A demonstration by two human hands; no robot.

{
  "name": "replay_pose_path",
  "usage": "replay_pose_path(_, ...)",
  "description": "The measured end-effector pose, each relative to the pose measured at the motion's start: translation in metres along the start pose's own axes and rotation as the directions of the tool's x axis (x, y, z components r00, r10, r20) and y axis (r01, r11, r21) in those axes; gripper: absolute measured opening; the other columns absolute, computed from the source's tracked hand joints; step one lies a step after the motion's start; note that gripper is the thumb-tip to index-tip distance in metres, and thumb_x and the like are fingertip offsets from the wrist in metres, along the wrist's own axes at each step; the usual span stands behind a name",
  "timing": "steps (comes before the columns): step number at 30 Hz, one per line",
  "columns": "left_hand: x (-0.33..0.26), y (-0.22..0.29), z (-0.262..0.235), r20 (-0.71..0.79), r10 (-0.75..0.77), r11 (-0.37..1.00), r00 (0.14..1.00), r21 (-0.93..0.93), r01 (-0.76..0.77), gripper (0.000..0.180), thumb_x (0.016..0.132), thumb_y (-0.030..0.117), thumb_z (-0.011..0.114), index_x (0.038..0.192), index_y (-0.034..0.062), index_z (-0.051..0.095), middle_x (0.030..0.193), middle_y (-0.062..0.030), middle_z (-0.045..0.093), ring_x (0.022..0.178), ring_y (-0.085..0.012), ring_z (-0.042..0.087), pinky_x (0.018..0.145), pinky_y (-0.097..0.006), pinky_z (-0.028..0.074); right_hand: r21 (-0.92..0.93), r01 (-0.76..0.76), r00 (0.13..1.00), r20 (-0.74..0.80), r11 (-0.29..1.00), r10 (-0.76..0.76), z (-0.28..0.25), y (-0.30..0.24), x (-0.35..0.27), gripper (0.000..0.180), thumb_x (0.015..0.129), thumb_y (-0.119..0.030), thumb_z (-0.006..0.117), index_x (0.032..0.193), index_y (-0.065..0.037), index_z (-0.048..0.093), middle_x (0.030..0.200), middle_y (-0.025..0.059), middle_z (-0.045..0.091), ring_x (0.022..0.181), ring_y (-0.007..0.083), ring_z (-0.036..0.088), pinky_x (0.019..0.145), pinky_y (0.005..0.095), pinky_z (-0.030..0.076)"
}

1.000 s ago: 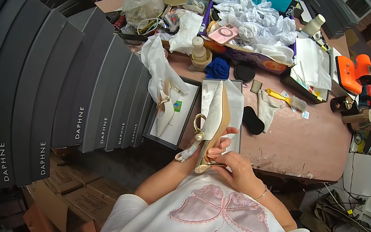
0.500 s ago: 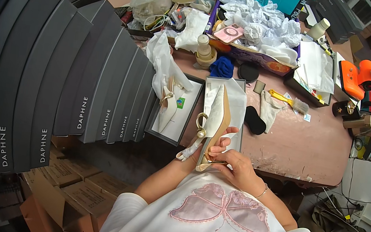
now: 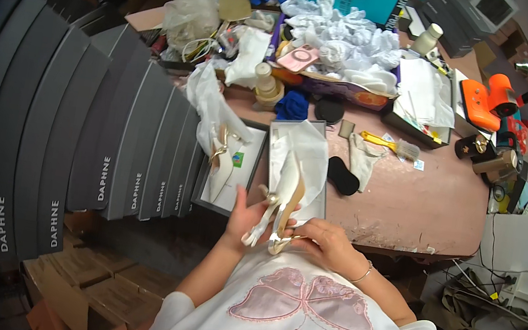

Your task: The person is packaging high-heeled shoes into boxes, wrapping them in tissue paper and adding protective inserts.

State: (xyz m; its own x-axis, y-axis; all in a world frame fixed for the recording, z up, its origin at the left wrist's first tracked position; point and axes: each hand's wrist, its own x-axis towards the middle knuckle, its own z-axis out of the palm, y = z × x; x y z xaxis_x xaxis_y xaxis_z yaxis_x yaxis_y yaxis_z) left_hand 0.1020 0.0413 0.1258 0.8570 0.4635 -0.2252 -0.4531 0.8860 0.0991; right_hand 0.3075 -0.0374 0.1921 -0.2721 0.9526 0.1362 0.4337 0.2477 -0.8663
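A white pointed slingback heel [image 3: 286,192] with a tan sole and a gold, pearl-like ornament is held low in front of my shirt. My left hand [image 3: 244,217] supports it from below, thumb raised, its fingertips showing past the sole. At the heel end my right hand [image 3: 322,243] pinches the shoe with bent fingers. Just beyond lies a grey shoebox [image 3: 318,197] lined with white tissue paper [image 3: 291,143]. Its neighbour on the left, an open box part [image 3: 246,169], carries the matching shoe [image 3: 222,174], partly wrapped in white tissue.
Tall stacks of grey shoeboxes [image 3: 107,121] stand at my left, above brown cartons [image 3: 122,291]. On the pink table [image 3: 415,201] lie a yellow-handled brush [image 3: 390,143], a cloth [image 3: 364,159], a black pad [image 3: 343,175] and a blue cloth [image 3: 292,105]. Behind is a box of crumpled paper [image 3: 350,45].
The held shoe has come down and nearer to me, its toe dipping over the tissue-lined box. My left hand has loosened, its thumb now apart from the shoe. The whole view has shifted slightly.
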Motion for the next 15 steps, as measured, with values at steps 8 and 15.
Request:
replay_pose_path(8,-0.006,-0.036,0.009,-0.408,0.031,0.993,0.913,0.113,0.017,0.052,0.090,0.042,0.061,0.112,-0.0039,0.054,0.083,-0.0121,0.062,0.073,-0.0208,0.062,0.069,-0.032,0.054,0.372,-0.160,0.973,0.218,0.914,0.082,-0.018,0.018,0.006,0.040,0.080,-0.027,0.074,0.112,-0.005,0.062,0.091,0.0099,0.065,0.078,0.0208,0.063,0.068,0.0312,0.050)
replay_pose_path(15,0.029,-0.029,0.015,-0.477,0.356,0.929,0.804,0.273,-0.249,0.054,0.090,0.052,0.056,0.103,-0.0003,0.053,0.068,-0.0072,0.052,0.060,-0.0138,0.048,0.053,-0.026,0.041,-0.205,-0.432,0.800,-0.537,0.878,0.267,-0.073,0.227,0.035,0.031,0.079,-0.021,0.072,0.100,-0.001,0.062,0.101,0.0159,0.061,0.082,0.0298,0.063,0.073,0.0377,0.051)
